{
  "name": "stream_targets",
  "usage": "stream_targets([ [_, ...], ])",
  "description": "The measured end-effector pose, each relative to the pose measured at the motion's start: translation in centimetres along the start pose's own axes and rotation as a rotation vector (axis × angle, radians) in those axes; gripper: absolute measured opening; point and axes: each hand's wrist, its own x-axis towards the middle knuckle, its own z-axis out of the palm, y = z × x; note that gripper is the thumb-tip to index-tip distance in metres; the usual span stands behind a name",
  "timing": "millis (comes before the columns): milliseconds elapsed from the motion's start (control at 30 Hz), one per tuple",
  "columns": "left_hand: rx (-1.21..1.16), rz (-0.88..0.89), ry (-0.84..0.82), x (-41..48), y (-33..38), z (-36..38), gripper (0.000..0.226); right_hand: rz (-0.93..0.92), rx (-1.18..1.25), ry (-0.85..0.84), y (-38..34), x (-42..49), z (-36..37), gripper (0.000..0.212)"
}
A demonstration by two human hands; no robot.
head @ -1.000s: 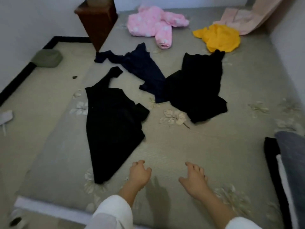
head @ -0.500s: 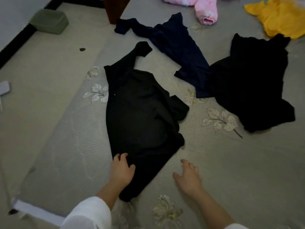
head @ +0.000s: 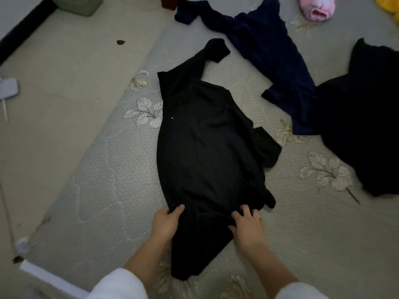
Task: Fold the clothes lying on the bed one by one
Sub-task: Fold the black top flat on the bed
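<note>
Grey bedsheet (head: 108, 190) bears black garment (head: 205, 147), left hand (head: 166, 223) and right hand (head: 248, 228) grips pinching it, fingers (head: 246, 210) part-hidden.

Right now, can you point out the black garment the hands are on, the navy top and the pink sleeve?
black garment (head: 207, 147), head view, middle of its body
navy top (head: 265, 46), head view, its central panel
pink sleeve (head: 315, 5), head view, just above the cuff

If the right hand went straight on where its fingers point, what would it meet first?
Probably more of the black cloth garment that the right hand grips; its body lies directly ahead.
</note>
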Motion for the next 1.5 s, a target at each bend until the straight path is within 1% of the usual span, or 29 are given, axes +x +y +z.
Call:
stream_targets([
  [33,-0.054,0.004,-0.035,-0.6,0.5,-0.2,0.016,-0.022,0.049,-0.018,0.3,0.0,-0.4,0.03],
  [67,-0.098,0.011,-0.062,-1.3,0.9,-0.6,0.02,-0.03,0.147,-0.034,0.5,-0.3,-1.0,0.025],
  [133,-0.148,0.041,-0.109,-2.7,1.8,-1.5,0.026,-0.006,0.443,-0.013,1.1,-1.5,-2.5,0.007],
  [167,-0.147,0.065,-0.129,-3.6,2.4,-1.9,0.028,0.015,0.572,0.017,1.4,-2.4,-3.5,0.01],
  [233,-0.098,0.132,-0.168,-5.6,3.4,-2.4,0.029,0.047,0.694,0.082,2.1,-4.3,-5.3,0.016],
  [333,-0.037,0.234,-0.216,-9.5,5.7,-2.5,0.033,0.07,0.758,0.161,2.7,-7.0,-8.6,0.019],
  [400,-0.03,0.31,-0.246,-12.3,7.5,-2.2,0.033,0.074,0.843,0.206,3.2,-8.8,-11.3,0.015],
  [533,0.034,0.52,-0.282,-18.7,11.0,-1.6,0.017,0.04,0.929,0.339,4.7,-13.3,-17.4,0.016],
  [633,0.106,0.683,-0.268,-23.3,12.5,-1.6,0.008,-0.032,0.951,0.432,6.3,-17.1,-21.6,0.008],
  [700,0.139,0.77,-0.223,-26.0,13.4,-1.4,0.019,-0.097,0.971,0.469,7.4,-19.7,-24.0,0.007],
  [767,0.164,0.854,-0.157,-28.4,14.2,-1.3,0.03,-0.16,0.97,0.49,8.2,-22.2,-26.2,0.011],
  [867,0.129,0.959,-0.106,-32.4,15.3,-1.3,0.039,-0.249,1.025,0.521,9.1,-25.7,-29.2,0.01],
  [900,0.089,0.969,-0.117,-33.8,15.7,-1.3,0.035,-0.276,1.048,0.543,9.4,-26.7,-30.2,0.008],
  [967,-0.011,0.969,-0.166,-36.6,16.7,-1.3,0.022,-0.326,1.066,0.607,9.7,-28.8,-32.1,0.007],
  [1033,-0.121,0.925,-0.22,-38.7,17.9,-1.1,0.015,-0.389,1.104,0.669,9.9,-30.8,-33.8,0.013],
  [1067,-0.173,0.894,-0.243,-39.5,18.4,-1.1,0.017,-0.421,1.137,0.689,10.0,-31.8,-34.6,0.017],
  [1133,-0.215,0.876,-0.252,-40.8,19.5,-1.4,0.036,-0.48,1.208,0.713,10.0,-33.5,-36.0,0.02],
  [1167,-0.203,0.904,-0.22,-41.1,19.8,-1.4,0.043,-0.506,1.238,0.728,9.9,-34.4,-36.6,0.021],
  [1233,-0.145,1.012,-0.096,-41.8,20.3,-1.4,0.049,-0.536,1.299,0.77,9.7,-35.7,-37.7,0.023],
  [1300,-0.053,1.093,0.014,-42.7,20.6,-1.7,0.05,-0.54,1.359,0.779,9.5,-36.8,-38.6,0.023],
  [1333,-0.035,1.117,-0.004,-43.0,20.8,-1.8,0.05,-0.542,1.377,0.779,9.4,-37.3,-39.0,0.022],
  [1367,-0.047,1.118,-0.067,-43.0,21.1,-1.9,0.049,-0.547,1.388,0.776,9.5,-37.7,-39.3,0.022],
  [1433,-0.071,1.073,-0.189,-44.1,21.4,-2.0,0.036,-0.566,1.402,0.776,9.7,-38.4,-40.0,0.023],
  [1500,0.006,1.082,-0.219,-45.2,21.8,-2.1,0.032,-0.559,1.424,0.784,10.1,-39.0,-41.0,0.025],
])
